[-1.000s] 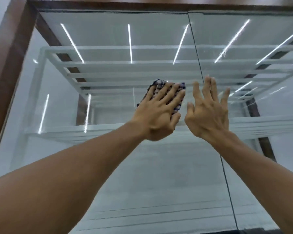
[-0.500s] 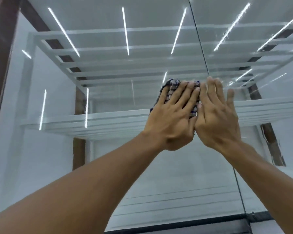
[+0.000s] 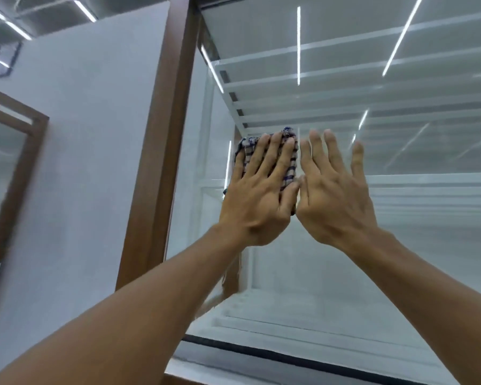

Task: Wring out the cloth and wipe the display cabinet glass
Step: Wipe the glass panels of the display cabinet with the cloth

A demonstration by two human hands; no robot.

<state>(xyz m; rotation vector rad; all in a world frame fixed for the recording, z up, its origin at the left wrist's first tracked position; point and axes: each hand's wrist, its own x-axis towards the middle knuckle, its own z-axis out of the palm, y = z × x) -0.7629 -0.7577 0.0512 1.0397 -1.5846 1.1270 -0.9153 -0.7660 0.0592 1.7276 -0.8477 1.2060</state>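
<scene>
A folded checked cloth (image 3: 288,165), white with blue and red lines, lies flat against the display cabinet glass (image 3: 386,245). My left hand (image 3: 258,195) presses it to the pane with straight, spread fingers. My right hand (image 3: 333,195) is flat on the glass right beside it, fingers straight, its thumb side touching the cloth's right edge. Both hands are close to the cabinet's left side. Most of the cloth is hidden under my left hand.
The cabinet's brown wooden frame post (image 3: 161,151) runs just left of my left hand. White shelves (image 3: 428,184) show behind the glass. A white wall (image 3: 89,151) and another brown-framed panel (image 3: 14,168) lie further left. A dark strip (image 3: 303,357) edges the pane's bottom.
Both hands and the cloth have slid left across the glass, from near the pane's centre seam to beside the left frame post. The right hand closed up against the cloth and stayed there.
</scene>
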